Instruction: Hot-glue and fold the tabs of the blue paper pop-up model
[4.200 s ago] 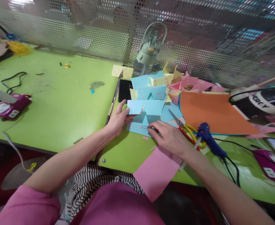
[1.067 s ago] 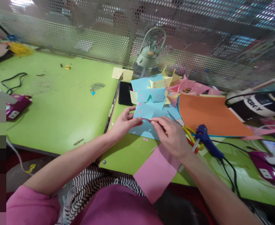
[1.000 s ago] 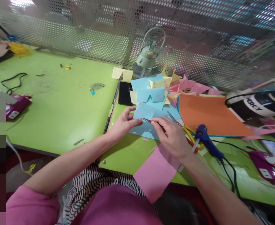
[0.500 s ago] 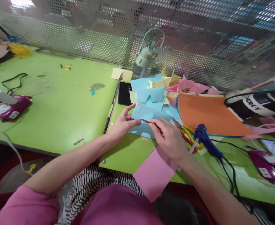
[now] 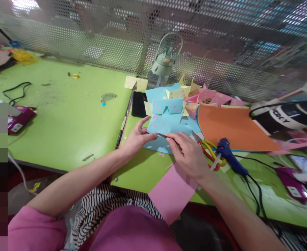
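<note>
My left hand (image 5: 137,136) pinches the left edge of a folded light-blue paper piece with pink dots (image 5: 166,124), holding it just above a blue sheet (image 5: 158,145) on the green table (image 5: 64,118). My right hand (image 5: 188,153) is closed on thin tweezers (image 5: 166,136), whose tips touch the lower edge of that folded piece. Both hands meet at the paper in the middle of the view.
Behind the hands lie several folded blue, yellow and pink paper shapes (image 5: 176,101), a black phone (image 5: 138,104) and a green water bottle (image 5: 163,61). An orange sheet (image 5: 234,127), scissors (image 5: 208,148) and a blue glue gun (image 5: 230,157) lie to the right. A pink sheet (image 5: 173,191) overhangs the near edge.
Earlier my left hand pressed the blue paper flat and my right worked low on the sheet; now the folded dotted piece is lifted and the tweezers rest at its lower edge.
</note>
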Demonstrator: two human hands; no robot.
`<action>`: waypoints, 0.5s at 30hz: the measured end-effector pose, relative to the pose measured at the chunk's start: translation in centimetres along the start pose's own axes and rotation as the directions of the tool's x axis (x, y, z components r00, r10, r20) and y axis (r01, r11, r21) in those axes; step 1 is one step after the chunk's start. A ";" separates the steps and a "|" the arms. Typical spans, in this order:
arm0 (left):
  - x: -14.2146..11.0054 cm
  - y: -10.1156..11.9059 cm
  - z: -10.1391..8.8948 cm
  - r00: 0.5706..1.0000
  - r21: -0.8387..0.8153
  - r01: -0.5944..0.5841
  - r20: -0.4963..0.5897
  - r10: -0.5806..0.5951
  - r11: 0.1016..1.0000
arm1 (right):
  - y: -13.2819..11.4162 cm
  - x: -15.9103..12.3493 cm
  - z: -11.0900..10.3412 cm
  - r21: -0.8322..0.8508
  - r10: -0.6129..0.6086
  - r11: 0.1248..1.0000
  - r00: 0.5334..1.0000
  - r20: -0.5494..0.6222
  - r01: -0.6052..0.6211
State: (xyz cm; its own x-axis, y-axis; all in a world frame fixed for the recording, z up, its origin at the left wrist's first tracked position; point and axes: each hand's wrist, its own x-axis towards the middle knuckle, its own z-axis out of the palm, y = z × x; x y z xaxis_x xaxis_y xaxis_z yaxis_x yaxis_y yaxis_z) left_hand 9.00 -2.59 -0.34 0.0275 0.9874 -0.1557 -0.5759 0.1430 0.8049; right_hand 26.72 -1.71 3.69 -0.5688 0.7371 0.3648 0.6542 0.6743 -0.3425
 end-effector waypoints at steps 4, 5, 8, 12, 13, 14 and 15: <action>0.0 0.0 -0.1 0.999 -0.021 0.004 0.039 -0.003 1.000 | 0.2 0.1 0.2 -0.004 0.012 1.000 1.000 -0.009 -0.012; 0.0 0.0 -0.1 0.999 -0.027 0.006 0.047 -0.004 1.000 | 0.1 0.1 0.1 0.006 0.011 1.000 1.000 -0.009 -0.011; 0.2 -0.2 -0.2 0.999 -0.051 0.012 0.036 -0.010 0.999 | 0.0 -0.3 -0.2 0.066 0.064 0.996 0.997 -0.042 -0.061; 0.5 -0.3 -0.2 0.999 -0.105 0.039 -0.004 -0.039 0.994 | 0.0 -0.9 -0.5 0.266 0.309 0.922 0.949 -0.066 -0.281; 0.5 -0.2 -0.2 0.999 -0.116 0.045 -0.010 -0.047 0.992 | 0.0 -0.9 -0.4 0.311 0.357 0.893 0.933 -0.047 -0.326; 0.5 -0.2 -0.1 0.999 -0.124 0.050 -0.010 -0.052 0.991 | 0.0 -0.9 -0.3 0.339 0.389 0.869 0.921 -0.020 -0.360; 0.5 -0.2 0.0 0.998 -0.127 0.054 -0.003 -0.055 0.990 | -0.1 -0.8 -0.1 0.351 0.408 0.854 0.913 0.006 -0.384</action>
State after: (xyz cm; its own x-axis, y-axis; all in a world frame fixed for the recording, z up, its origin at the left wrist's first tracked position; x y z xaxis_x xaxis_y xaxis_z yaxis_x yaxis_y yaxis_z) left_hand 9.09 -2.16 -0.60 0.0566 0.9778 -0.2016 -0.6727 0.1866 0.7160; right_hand 27.16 -2.39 3.57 -0.2552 0.9485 0.1875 0.6022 0.3076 -0.7367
